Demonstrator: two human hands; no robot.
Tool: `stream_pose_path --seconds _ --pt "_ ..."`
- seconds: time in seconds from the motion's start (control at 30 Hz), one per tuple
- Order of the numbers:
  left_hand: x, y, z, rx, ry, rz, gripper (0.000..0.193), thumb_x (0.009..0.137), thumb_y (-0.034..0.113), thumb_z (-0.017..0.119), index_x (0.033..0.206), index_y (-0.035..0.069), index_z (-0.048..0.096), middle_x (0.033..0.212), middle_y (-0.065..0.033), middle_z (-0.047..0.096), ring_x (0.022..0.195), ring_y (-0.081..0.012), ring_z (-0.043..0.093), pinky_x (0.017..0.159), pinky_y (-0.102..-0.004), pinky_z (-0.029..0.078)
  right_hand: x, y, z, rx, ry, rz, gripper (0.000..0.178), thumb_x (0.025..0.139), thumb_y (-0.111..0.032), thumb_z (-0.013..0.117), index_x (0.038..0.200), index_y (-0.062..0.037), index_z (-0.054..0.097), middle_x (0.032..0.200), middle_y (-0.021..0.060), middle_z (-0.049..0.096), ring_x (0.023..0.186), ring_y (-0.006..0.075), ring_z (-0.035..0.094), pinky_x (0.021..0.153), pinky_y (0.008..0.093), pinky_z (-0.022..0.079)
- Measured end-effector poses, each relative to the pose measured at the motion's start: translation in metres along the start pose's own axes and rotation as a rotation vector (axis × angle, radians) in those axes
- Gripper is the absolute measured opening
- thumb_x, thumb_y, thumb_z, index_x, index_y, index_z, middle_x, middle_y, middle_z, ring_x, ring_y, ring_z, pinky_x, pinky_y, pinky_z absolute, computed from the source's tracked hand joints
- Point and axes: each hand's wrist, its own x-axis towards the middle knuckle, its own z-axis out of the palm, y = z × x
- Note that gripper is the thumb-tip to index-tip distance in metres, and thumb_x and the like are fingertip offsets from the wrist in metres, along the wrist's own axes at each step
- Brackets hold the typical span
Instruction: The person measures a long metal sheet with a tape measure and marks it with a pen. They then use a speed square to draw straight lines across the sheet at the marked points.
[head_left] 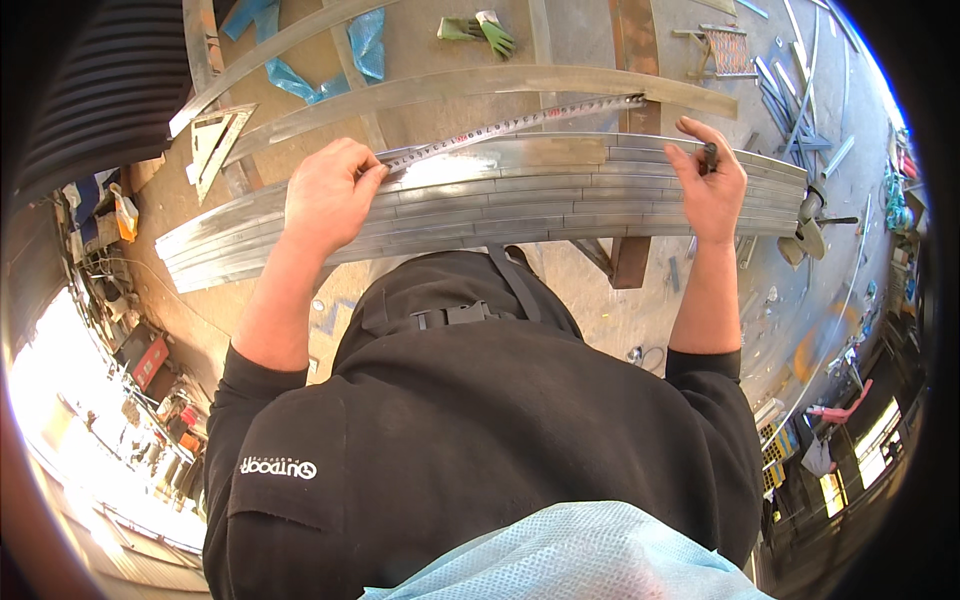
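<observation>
My left hand is closed on a steel tape measure, its thumb and fingers pressed together over the near end. The blade stretches right and away from me across the row of metal bars and past its far edge. These long grey bars lie side by side, with thin marks across them. My right hand hovers over their right part, with a short dark marker held in its curled fingers. Its thumb and forefinger are apart. The tape's case is hidden in my left hand.
A triangular set square lies at the left, beyond the bars. Green work gloves and blue plastic wrap are farther off. A rusty steel beam runs under the bars. A metal tool sits at their right end.
</observation>
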Motion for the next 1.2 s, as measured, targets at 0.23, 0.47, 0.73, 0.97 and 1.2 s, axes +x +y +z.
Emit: stream_pose_path --seconds 0.23,0.47,0.73,0.97,1.2 --pt "-0.031 0.017 -0.007 -0.921 -0.135 -0.213 0.005 0.113 0.002 0.069 0.11 -0.001 0.072 0.098 -0.0007 0.073 0.082 -0.0108 0.067 0.073 -0.0294 0.055 -0.027 -0.065 0.056 0.253 -0.309 -0.033 0.031 0.098 -0.008 0.09 0.128 -0.0041 0.083 0.117 0.0014 0.082 0.084 0.0073 0.059 0.07 0.0246 0.048" --pt "-0.061 0.028 0.035 -0.938 0.106 -0.093 0.006 0.113 0.005 0.072 0.113 0.001 0.076 0.103 -0.0035 0.075 0.094 -0.0104 0.072 0.083 -0.0303 0.059 -0.068 -0.15 0.181 0.398 -0.49 -0.195 0.02 0.099 -0.001 0.083 0.119 0.0009 0.08 0.119 0.0142 0.081 0.1 0.0229 0.077 0.089 0.0352 0.06" --pt "-0.11 -0.038 0.011 -1.032 0.09 -0.121 0.026 0.107 0.011 0.08 0.13 -0.002 0.078 0.123 -0.0116 0.083 0.113 -0.0197 0.079 0.1 -0.035 0.063 -0.072 -0.189 0.253 0.381 -0.597 -0.064 0.01 0.103 0.001 0.078 0.112 0.0036 0.08 0.11 0.0161 0.083 0.098 0.0228 0.078 0.09 0.0359 0.061" --pt "-0.199 -0.186 -0.017 -0.853 0.408 -0.291 0.031 0.102 0.014 0.086 0.129 0.0 0.08 0.116 -0.012 0.085 0.105 -0.018 0.081 0.096 -0.0344 0.064 -0.074 -0.255 0.323 -0.048 -0.81 -0.189 0.013 0.099 -0.003 0.077 0.112 -0.0005 0.082 0.096 0.0126 0.081 0.094 0.0273 0.079 0.086 0.039 0.061" --pt "-0.265 -0.335 -0.045 -0.739 0.816 -0.54 0.023 0.102 0.015 0.085 0.119 0.0 0.083 0.104 -0.011 0.084 0.09 -0.0171 0.077 0.082 -0.0332 0.063 -0.082 -0.316 0.437 -0.627 -0.939 -0.406 0.014 0.099 -0.024 0.078 0.108 -0.015 0.084 0.093 0.0137 0.079 0.099 0.0392 0.073 0.087 0.055 0.057"
